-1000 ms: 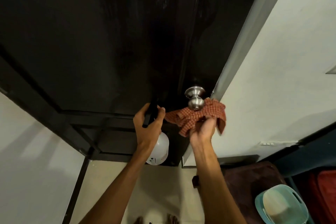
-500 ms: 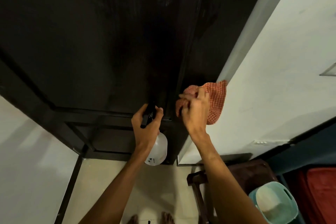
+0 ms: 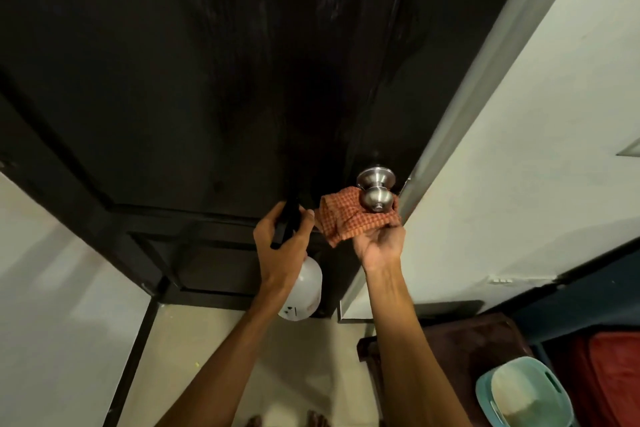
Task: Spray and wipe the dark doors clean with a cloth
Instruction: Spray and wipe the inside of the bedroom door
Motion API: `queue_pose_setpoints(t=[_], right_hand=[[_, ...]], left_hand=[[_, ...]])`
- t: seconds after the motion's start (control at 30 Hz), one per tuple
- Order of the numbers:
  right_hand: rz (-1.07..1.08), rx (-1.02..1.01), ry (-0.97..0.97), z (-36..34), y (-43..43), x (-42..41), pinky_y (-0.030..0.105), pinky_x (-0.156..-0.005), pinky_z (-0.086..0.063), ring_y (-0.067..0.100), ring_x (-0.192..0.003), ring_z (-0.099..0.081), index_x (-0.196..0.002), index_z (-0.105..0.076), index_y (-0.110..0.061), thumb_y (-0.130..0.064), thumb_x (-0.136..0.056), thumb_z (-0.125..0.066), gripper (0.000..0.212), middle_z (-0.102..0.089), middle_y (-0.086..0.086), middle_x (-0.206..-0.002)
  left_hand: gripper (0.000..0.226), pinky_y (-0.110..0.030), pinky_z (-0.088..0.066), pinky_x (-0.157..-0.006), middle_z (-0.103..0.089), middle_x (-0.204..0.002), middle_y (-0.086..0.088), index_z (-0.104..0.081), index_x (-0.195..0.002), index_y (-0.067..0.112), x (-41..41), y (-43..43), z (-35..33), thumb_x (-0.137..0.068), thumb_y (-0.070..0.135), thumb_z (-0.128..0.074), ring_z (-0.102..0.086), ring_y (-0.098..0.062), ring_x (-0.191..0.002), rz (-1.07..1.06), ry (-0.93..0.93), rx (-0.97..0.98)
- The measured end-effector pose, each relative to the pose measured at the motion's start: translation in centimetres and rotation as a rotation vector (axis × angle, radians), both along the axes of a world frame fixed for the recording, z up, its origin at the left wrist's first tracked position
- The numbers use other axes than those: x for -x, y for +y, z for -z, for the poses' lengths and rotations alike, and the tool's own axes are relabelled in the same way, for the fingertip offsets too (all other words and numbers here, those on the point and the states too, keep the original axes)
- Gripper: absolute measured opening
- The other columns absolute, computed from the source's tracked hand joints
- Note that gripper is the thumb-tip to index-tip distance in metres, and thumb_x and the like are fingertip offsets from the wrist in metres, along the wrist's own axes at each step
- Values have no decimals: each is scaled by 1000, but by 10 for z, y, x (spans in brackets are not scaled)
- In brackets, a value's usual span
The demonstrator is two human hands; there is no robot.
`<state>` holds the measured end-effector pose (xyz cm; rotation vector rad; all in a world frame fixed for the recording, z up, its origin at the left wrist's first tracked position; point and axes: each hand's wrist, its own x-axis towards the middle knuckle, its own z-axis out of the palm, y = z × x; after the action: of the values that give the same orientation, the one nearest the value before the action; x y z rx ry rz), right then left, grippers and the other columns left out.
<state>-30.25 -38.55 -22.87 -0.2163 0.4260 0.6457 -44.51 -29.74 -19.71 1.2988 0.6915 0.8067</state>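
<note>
A tall dark door (image 3: 214, 73) fills the upper view, with faint streaks near its top right. A steel door knob (image 3: 376, 191) sticks out near the door's right edge. My right hand (image 3: 381, 244) holds a red checked cloth (image 3: 349, 218) just under the knob, palm up, and the cloth touches the knob's underside. My left hand (image 3: 284, 243) grips the black trigger head of a white spray bottle (image 3: 303, 291), which hangs below the hand, close to the door's lower panel.
A grey door frame (image 3: 485, 80) and a white wall (image 3: 536, 166) stand to the right. On the floor at lower right are a dark wooden stool (image 3: 467, 350), a teal basin (image 3: 523, 395) and something red (image 3: 613, 378). A white wall lies at lower left.
Half a second ago my right hand covered the knob with the cloth. Now it has dropped below, and the knob shows bare again. The left hand and bottle have hardly moved.
</note>
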Motion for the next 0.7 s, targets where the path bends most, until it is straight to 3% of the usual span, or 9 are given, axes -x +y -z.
queue_pose_setpoints(t=[0.07,0.13,0.2,0.27,0.33,0.4,0.57,0.63,0.7], right_hand=[[129,108,-97,-6,-3,4,51,-91,-55,33,-111,-68,-128,-62,-5,-38,-103,-51,43,-68,20,-124],[281,433,-327,-15,3,8,42,-77,-59,24,-91,-72,-120,-63,-17,-34,-104,-47,29,-70,10,-114],[411,1036,-671,-20,12,8,49,-97,-53,28,-102,-66,-113,-61,-23,-28,-98,-52,18,-63,10,-122],[508,1626,-1096,-25,23,0,46,-114,-36,34,-123,-51,-116,-62,-10,-13,-92,-57,24,-50,18,-137],[476,1968,-1396,-40,34,-2,46,-112,-38,34,-128,-43,-123,-59,-6,-13,-86,-64,38,-43,18,-140],[329,2236,-1578,-39,41,1,49,-103,-43,33,-125,-44,-122,-61,-15,-23,-80,-72,44,-46,14,-135],[49,2390,-1875,9,40,16,43,-101,-38,29,-118,-50,-98,-77,-17,-21,-71,-84,28,-65,9,-120],[10,2296,-1970,20,32,22,37,-101,-36,25,-109,-58,-90,-78,-18,-14,-67,-86,24,-71,5,-107],[130,2111,-1899,24,25,29,31,-104,-32,23,-110,-60,-90,-76,-17,-4,-66,-81,28,-71,2,-105]], left_hand=[[44,-39,-52,-70,-75,-84,10,-74,-83,51,2,0,-1,-95,9,-75,-58,-10,-63,3,-11,-16],[50,-37,-53,-69,-74,-82,15,-73,-83,55,5,0,-5,-96,7,-73,-58,-10,-62,-2,-8,-4],[54,-33,-54,-70,-73,-82,20,-72,-82,58,7,1,-5,-96,6,-73,-59,-10,-63,3,-8,-7],[49,-32,-52,-67,-73,-82,14,-72,-82,54,9,3,-4,-96,7,-73,-60,-8,-60,11,-18,-20],[43,-33,-52,-67,-73,-82,9,-73,-82,48,11,7,-2,-95,7,-73,-59,-7,-58,-9,-14,-22],[32,-36,-52,-67,-74,-82,3,-74,-82,37,11,7,-2,-95,8,-74,-59,-7,-57,-16,-8,-16],[18,-34,-51,-64,-74,-85,-5,-73,-89,29,14,12,1,-96,13,-74,-59,-11,-62,0,-16,-35],[15,-30,-49,-64,-74,-89,-8,-71,-89,25,16,15,2,-96,12,-74,-58,-10,-62,-5,-21,-33],[20,-28,-49,-64,-75,-90,-6,-72,-87,30,16,17,3,-96,13,-74,-58,-10,-63,-18,-19,-40]])
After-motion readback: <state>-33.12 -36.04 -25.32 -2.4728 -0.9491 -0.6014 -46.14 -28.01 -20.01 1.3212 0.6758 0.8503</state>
